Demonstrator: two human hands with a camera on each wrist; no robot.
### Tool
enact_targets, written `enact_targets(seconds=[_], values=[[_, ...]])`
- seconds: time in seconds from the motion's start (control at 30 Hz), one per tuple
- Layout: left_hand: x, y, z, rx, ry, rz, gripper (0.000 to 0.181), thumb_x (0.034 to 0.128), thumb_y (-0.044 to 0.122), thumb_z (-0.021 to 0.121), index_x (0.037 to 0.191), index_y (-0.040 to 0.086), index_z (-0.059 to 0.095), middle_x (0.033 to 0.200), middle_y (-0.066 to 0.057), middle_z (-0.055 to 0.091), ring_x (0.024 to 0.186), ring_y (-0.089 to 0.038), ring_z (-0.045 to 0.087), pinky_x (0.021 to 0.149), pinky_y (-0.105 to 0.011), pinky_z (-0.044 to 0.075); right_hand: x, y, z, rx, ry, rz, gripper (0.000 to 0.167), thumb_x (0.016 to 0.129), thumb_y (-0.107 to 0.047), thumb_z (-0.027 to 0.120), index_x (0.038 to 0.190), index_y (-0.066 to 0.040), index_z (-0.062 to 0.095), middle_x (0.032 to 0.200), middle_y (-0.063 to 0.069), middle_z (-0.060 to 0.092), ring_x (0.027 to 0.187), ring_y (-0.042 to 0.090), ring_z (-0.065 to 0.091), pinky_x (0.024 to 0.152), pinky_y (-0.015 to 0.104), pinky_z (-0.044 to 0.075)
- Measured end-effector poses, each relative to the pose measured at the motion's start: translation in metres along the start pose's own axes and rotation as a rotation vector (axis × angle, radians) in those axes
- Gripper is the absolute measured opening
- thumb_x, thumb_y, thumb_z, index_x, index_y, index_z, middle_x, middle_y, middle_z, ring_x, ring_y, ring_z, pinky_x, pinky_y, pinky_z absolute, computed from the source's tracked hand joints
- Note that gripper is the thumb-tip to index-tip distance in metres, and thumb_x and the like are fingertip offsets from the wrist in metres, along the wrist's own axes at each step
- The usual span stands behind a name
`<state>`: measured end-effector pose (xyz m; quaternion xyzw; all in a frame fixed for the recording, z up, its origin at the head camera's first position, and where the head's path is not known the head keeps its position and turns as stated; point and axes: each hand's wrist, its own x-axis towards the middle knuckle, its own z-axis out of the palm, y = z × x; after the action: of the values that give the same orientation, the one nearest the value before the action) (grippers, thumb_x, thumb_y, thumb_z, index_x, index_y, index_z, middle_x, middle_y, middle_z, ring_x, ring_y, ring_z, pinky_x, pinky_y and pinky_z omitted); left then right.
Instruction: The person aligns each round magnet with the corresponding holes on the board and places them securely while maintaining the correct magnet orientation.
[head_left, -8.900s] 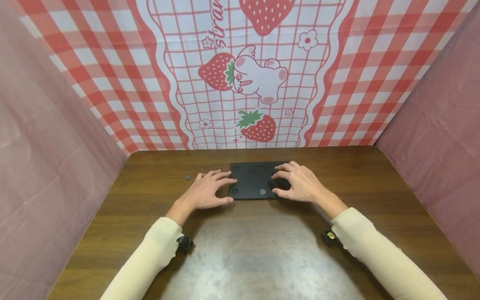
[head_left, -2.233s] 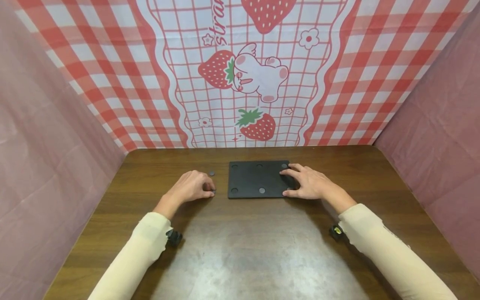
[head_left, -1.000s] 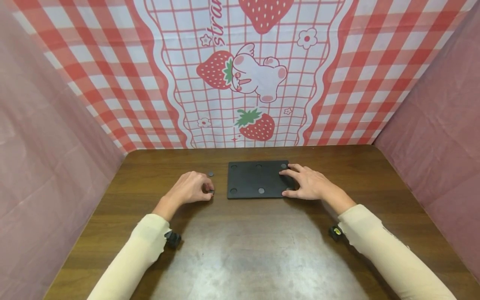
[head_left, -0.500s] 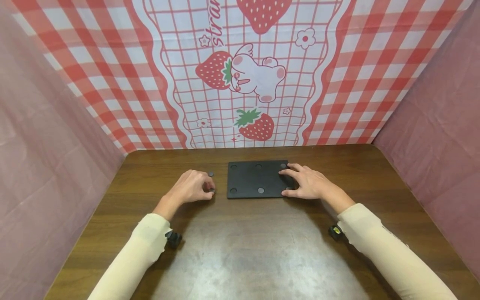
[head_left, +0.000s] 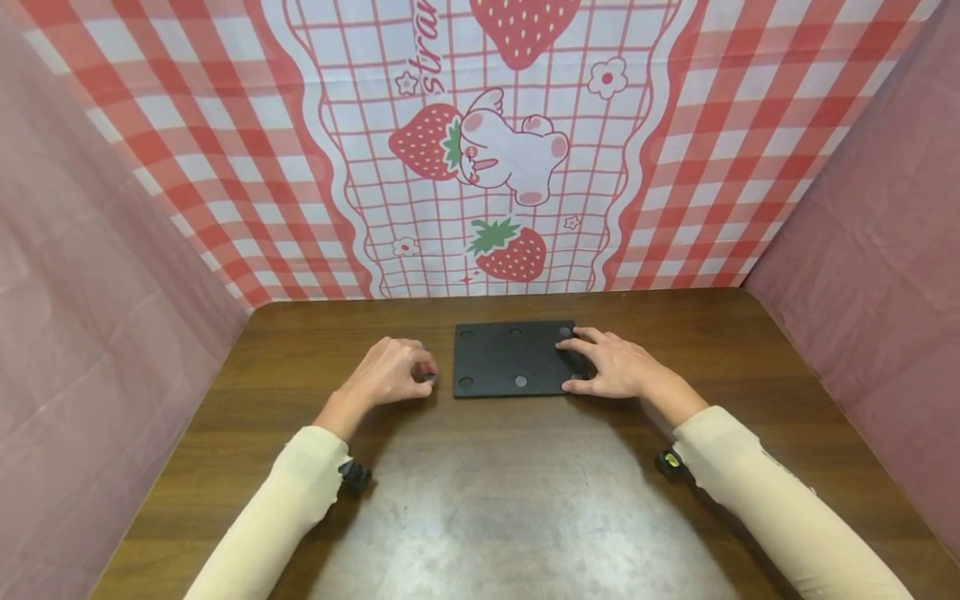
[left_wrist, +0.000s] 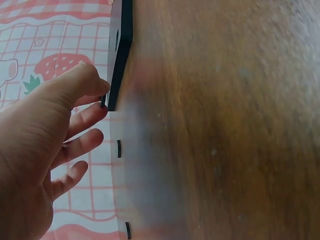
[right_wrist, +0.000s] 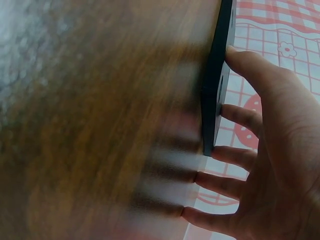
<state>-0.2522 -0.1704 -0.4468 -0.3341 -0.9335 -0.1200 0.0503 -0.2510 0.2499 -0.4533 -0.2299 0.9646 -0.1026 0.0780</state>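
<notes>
My left hand [head_left: 388,371] pinches a small dark disc [left_wrist: 103,101] between thumb and index finger, just left of a flat black plate [head_left: 495,358]. The other left fingers are loosely bent. Round recesses mark the plate; a grey disc [head_left: 521,381] fills the front middle one, and another grey disc [head_left: 565,332] sits at the back right. My right hand [head_left: 618,365] rests at the plate's right end, fingers spread, thumb on the front edge. In the right wrist view the index fingertip touches the top face, and the outer fingertips reach the table.
Two loose discs stand out on the table in the left wrist view, a nearer disc [left_wrist: 119,148] and a farther disc [left_wrist: 128,230]. The brown wooden table [head_left: 480,492] backs onto a strawberry-print cloth [head_left: 495,167]. Pink curtains [head_left: 112,292] hang at both sides.
Over the last second my left hand has shifted slightly right, toward the plate, carrying the pinched disc. The loose disc behind it is now mostly covered. The right hand stays in place.
</notes>
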Motion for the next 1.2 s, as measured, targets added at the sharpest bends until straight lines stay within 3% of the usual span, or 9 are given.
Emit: enact_targets(seconds=[0.3, 0.9, 1.2], values=[[0.005, 0.004, 0.002, 0.038, 0.04, 0.029, 0.016, 0.0861, 0.029, 0.087, 0.1, 0.02, 0.088, 0.096, 0.004, 0.083, 0.086, -0.016, 0.077, 0.088, -0.045, 0.062, 0.0, -0.001, 0.0, -0.002, 0.005, -0.006, 0.079, 0.099, -0.061, 0.078, 0.165, -0.023, 0.057, 0.177, 0.026, 0.045, 0.155, 0.058, 0.052, 0.11, 0.079, 0.052], [0.013, 0.011, 0.006, 0.035, 0.02, 0.045, 0.016, 0.0889, 0.026, 0.086, 0.102, 0.018, 0.089, 0.099, 0.004, 0.084, 0.084, -0.011, 0.075, 0.083, -0.036, 0.06, 0.0, -0.001, -0.001, -0.008, 0.002, -0.006, 0.081, 0.098, -0.063, 0.079, 0.165, -0.024, 0.057, 0.177, 0.026, 0.045, 0.155, 0.059, 0.052, 0.109, 0.079, 0.053], [0.016, 0.005, 0.015, 0.001, 0.107, 0.131, 0.018, 0.087, 0.031, 0.085, 0.1, 0.019, 0.089, 0.094, 0.004, 0.083, 0.08, -0.01, 0.074, 0.079, -0.037, 0.059, 0.001, 0.0, -0.001, -0.005, 0.009, -0.009, 0.081, 0.097, -0.063, 0.079, 0.165, -0.024, 0.057, 0.177, 0.025, 0.045, 0.154, 0.058, 0.052, 0.109, 0.079, 0.053]])
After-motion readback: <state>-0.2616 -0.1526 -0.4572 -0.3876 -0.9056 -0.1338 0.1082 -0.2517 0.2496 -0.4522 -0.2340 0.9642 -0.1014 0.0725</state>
